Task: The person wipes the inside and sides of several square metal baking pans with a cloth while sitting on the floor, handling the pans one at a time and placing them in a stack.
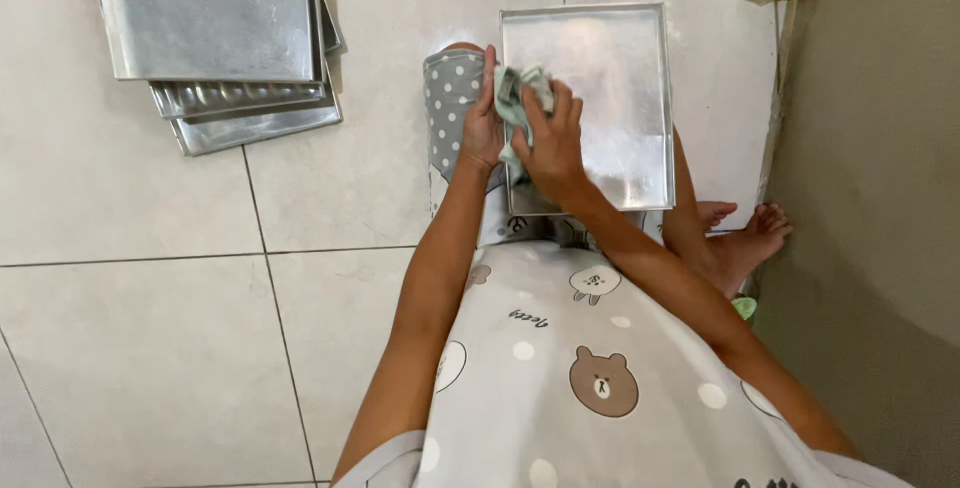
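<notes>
Pale tiled floor [150, 198], with a person seated on it holding a tray across their lap.

Left hand [482, 128] grips the near-left edge of the shiny rectangular metal baking tray [610, 68]; right hand [553, 143] presses a crumpled pale green cloth [520, 93] onto the tray's left side. A stack of 3 similar metal trays [215, 38] lies well apart, upper left.
</notes>
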